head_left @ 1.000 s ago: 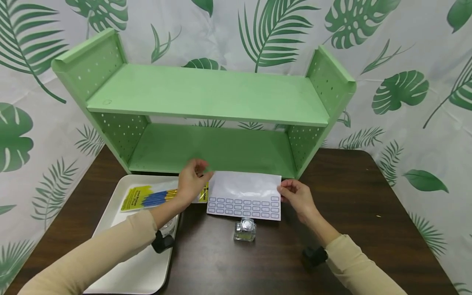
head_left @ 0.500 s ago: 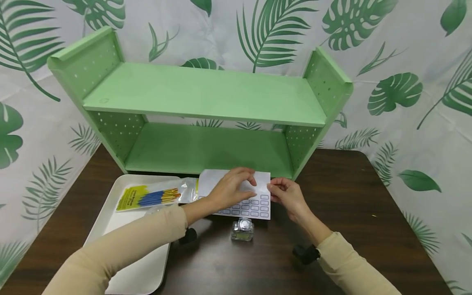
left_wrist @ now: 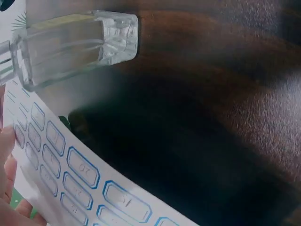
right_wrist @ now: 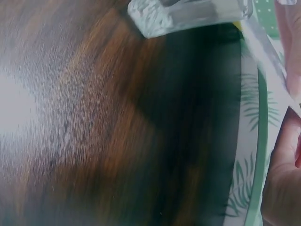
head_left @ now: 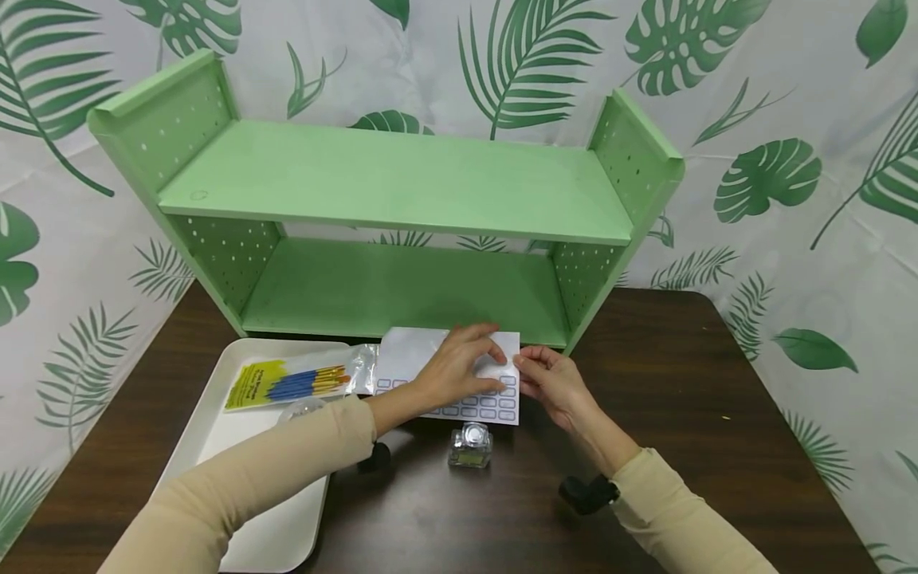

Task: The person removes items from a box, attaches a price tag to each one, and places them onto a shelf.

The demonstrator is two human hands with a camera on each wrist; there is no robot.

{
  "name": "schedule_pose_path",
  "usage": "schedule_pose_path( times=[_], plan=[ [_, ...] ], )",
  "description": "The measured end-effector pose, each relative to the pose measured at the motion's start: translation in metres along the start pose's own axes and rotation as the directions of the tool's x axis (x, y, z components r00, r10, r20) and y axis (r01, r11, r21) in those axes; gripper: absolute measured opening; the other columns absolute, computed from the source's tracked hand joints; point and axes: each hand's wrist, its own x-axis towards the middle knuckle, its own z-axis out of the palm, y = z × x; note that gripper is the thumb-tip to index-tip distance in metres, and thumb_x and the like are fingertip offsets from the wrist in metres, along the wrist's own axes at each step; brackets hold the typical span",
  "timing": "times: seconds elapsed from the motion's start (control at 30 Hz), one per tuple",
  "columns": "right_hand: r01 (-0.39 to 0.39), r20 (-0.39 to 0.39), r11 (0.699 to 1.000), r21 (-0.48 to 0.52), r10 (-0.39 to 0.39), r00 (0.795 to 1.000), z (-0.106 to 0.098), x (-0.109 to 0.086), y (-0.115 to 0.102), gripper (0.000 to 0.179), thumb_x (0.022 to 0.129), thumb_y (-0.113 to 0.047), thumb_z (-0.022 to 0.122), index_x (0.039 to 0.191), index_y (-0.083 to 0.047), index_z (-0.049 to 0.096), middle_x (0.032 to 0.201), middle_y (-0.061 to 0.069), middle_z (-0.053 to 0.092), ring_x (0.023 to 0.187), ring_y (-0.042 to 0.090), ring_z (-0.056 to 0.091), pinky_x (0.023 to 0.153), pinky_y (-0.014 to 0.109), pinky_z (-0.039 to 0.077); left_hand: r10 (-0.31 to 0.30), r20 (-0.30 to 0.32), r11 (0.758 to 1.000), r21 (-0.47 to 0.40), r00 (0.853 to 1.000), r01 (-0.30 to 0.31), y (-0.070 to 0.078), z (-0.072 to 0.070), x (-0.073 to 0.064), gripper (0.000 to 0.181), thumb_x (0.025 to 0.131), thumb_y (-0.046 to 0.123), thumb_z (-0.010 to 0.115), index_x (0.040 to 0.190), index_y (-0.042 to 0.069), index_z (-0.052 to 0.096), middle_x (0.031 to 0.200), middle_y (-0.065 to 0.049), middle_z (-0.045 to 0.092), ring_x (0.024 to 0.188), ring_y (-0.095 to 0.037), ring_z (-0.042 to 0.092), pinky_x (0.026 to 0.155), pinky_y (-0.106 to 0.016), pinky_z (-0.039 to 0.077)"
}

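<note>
A white sheet of blue-bordered labels (head_left: 412, 347) stands out in front of the shelf. My right hand (head_left: 555, 383) pinches its right edge between thumb and fingers. Over the right part of the sheet is my left hand (head_left: 459, 368), thumb and fingers spread apart with nothing between them. Rows of printed labels on the sheet (left_wrist: 75, 176) show close up in the left wrist view, partly beside my left fingers (left_wrist: 7, 141). Just in front of the sheet stands a small clear glass bottle (head_left: 470, 448) with a faceted cap. The right wrist view shows this bottle (right_wrist: 202, 16) too.
A green two-tier shelf (head_left: 394, 183) stands at the back of the dark wooden table (head_left: 688, 414). On the left lies a white tray (head_left: 268, 526), with a pack of blue-handled paintbrushes (head_left: 308, 384) on it. A clear round item (head_left: 301, 408) is partly hidden by my left sleeve.
My left hand has moved right, from the sheet's upper left corner to over its right part. The right hand keeps its pinch, and the sheet has shifted slightly left in view.
</note>
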Motion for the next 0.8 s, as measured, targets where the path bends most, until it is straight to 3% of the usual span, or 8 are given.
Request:
schedule_pose_path(
  times=[0.13, 0.37, 0.53, 0.8],
  plan=[
    [-0.033, 0.039, 0.996, 0.085, 0.030, 0.999, 0.0007, -0.0006, 0.0003, 0.011, 0.095, 0.001, 0.047, 0.089, -0.006, 0.052, 0.076, -0.002, 0.062, 0.071, 0.006, 0.063, 0.065, 0.019, 0.054, -0.026, 0.004, 0.998, -0.050, 1.000, 0.026, -0.0006, 0.0026, -0.0012, 0.027, 0.073, 0.021, 0.079, 0.092, 0.008, 0.066, 0.140, -0.018, 0.047, 0.132, -0.032, 0.040, 0.111, -0.057, 0.019],
    [-0.097, 0.072, 0.983, 0.154, 0.086, 0.994, -0.0001, -0.0014, -0.0002, 0.018, 0.096, 0.001, 0.045, 0.085, -0.009, 0.054, 0.074, -0.001, 0.062, 0.070, 0.007, 0.063, 0.065, 0.019, 0.054, -0.020, -0.017, 0.991, -0.135, 1.000, 0.018, -0.0038, 0.0059, -0.0043, 0.017, 0.077, 0.018, 0.077, 0.086, 0.006, 0.069, 0.137, -0.020, 0.048, 0.130, -0.033, 0.043, 0.111, -0.054, 0.023],
    [-0.133, 0.104, 0.973, 0.186, 0.115, 0.988, -0.0029, -0.0017, -0.0001, 0.022, 0.096, 0.001, 0.044, 0.082, -0.010, 0.056, 0.073, 0.000, 0.062, 0.070, 0.008, 0.063, 0.065, 0.018, 0.053, -0.039, -0.014, 0.984, -0.174, 0.999, 0.036, -0.0061, 0.0072, -0.0050, 0.015, 0.078, 0.019, 0.076, 0.086, 0.007, 0.071, 0.136, -0.019, 0.050, 0.127, -0.032, 0.047, 0.107, -0.044, 0.035],
    [-0.146, 0.108, 0.977, 0.154, 0.130, 0.986, -0.0028, -0.0020, -0.0008, 0.019, 0.096, 0.001, 0.043, 0.085, -0.009, 0.055, 0.074, 0.000, 0.062, 0.071, 0.008, 0.064, 0.066, 0.017, 0.054, 0.019, -0.047, 0.982, -0.184, 0.999, -0.027, -0.0091, 0.0095, -0.0046, 0.009, 0.079, 0.015, 0.074, 0.083, 0.007, 0.073, 0.130, -0.017, 0.056, 0.120, -0.028, 0.055, 0.095, -0.034, 0.048]
  ],
)
